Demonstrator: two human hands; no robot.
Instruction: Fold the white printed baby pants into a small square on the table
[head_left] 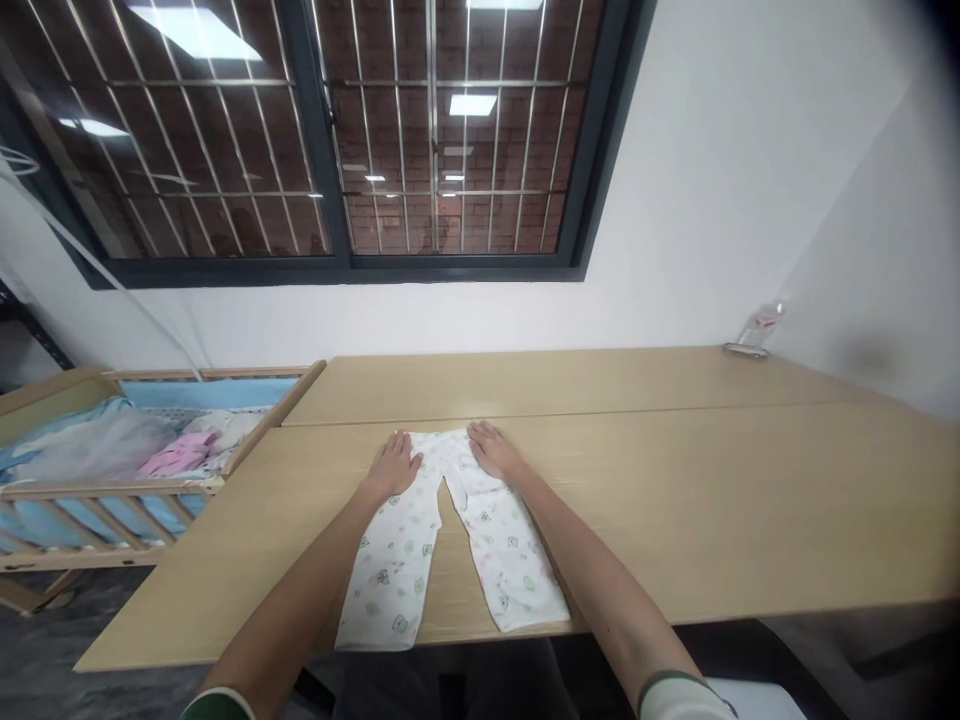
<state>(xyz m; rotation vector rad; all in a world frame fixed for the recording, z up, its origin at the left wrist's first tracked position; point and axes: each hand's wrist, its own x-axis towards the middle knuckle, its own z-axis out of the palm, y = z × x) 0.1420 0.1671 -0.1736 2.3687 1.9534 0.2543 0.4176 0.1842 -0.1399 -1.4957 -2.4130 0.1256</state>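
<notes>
Small white trousers [405, 560] with a pale green print lie spread on the wooden table [675, 500], waistband away from me and the two legs apart toward the near edge. My left hand [395, 465] lies flat over the upper left corner of the waistband, fingers pointing away. On the upper right corner rests my right hand [493, 450], palm down with its fingers stretched out. Neither hand grips the cloth. The hem of the left leg reaches the table's front edge.
A wooden cot [112, 492] with blue lining, bedding and a pink cloth [180, 453] stands to the left. At the back right, a clear plastic bottle [763, 322] is by the wall, beside a small flat object [745, 350]. A barred window is above the table.
</notes>
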